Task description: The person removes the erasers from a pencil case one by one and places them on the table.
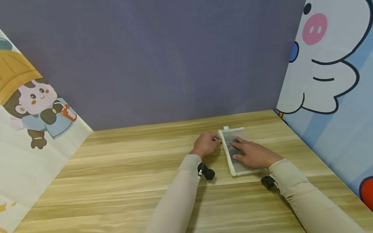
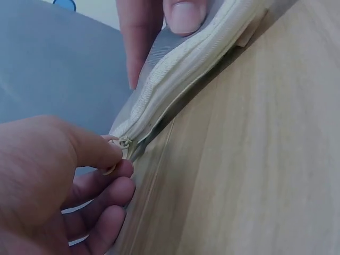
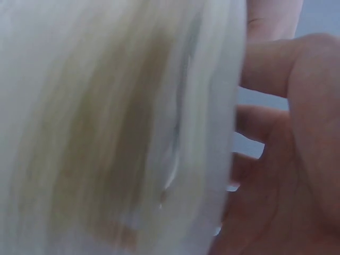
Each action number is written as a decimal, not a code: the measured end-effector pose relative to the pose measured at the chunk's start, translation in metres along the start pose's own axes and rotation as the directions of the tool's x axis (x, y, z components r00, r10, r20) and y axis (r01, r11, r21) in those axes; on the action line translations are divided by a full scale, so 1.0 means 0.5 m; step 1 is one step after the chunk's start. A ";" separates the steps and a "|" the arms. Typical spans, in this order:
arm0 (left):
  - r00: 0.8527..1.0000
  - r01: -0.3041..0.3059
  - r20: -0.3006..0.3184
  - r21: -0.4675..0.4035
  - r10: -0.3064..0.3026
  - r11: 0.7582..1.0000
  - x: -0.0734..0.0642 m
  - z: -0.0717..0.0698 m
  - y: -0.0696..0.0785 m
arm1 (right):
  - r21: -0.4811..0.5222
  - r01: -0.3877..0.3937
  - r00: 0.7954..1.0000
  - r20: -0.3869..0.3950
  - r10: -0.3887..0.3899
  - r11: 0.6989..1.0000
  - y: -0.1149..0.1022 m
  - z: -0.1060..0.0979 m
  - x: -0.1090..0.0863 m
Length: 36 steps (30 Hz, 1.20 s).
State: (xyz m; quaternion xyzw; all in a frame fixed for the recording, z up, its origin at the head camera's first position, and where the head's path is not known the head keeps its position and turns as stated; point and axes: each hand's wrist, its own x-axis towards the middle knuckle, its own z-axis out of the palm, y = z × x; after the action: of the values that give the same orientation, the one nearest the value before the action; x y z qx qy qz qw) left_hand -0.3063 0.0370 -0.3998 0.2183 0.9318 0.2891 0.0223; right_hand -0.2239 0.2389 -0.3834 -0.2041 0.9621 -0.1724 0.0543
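A translucent mesh zipper pouch [image 1: 237,133] with cream edging lies flat on the table, a dark patch [image 1: 229,139] showing through its middle. My left hand [image 1: 207,143] is at its far left corner. In the left wrist view, thumb and forefinger pinch the small zipper pull [image 2: 125,143] at the end of the cream zipper [image 2: 183,71]. My right hand [image 1: 253,153] rests on the pouch with its fingers spread and pointing left. Close up in the right wrist view, the pouch's pale edge hides part of the right fingers [image 3: 260,122].
The wood-grain table [image 1: 116,174] extends to the left and in front of the pouch. A grey-purple panel [image 1: 175,64] stands along the back. Cartoon-printed side walls [image 1: 329,129] border the table on both sides. A small black device [image 1: 208,172] is strapped on each wrist.
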 end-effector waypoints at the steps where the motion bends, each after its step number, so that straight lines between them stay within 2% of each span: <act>1: 1.000 0.003 -0.004 0.008 -0.003 1.000 0.000 0.000 0.002 | 0.001 -0.004 1.000 0.000 0.004 1.000 0.000 0.000 0.001; 9: 0.997 0.047 -0.063 0.058 -0.043 0.997 -0.005 0.006 0.001 | 0.013 -0.023 1.000 0.010 0.023 1.000 -0.003 0.008 0.006; 17: 0.994 0.039 -0.101 0.093 -0.030 0.995 -0.009 0.008 0.004 | 0.007 -0.018 1.000 0.001 0.018 1.000 -0.007 0.006 0.007; 27: 0.995 0.015 -0.101 0.109 -0.004 0.994 -0.017 -0.007 0.007 | 0.003 -0.004 1.000 -0.020 0.005 1.000 -0.006 0.010 0.012; 36: 0.996 0.014 -0.090 0.098 -0.005 0.995 -0.019 0.000 0.010 | -0.020 -0.010 1.000 -0.026 0.009 1.000 -0.003 0.008 0.006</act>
State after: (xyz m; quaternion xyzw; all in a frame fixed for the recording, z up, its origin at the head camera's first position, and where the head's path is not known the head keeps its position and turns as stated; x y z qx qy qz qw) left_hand -0.2958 0.0366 -0.3977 0.2015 0.9460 0.2523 -0.0288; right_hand -0.2256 0.2349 -0.3866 -0.1977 0.9654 -0.1651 0.0404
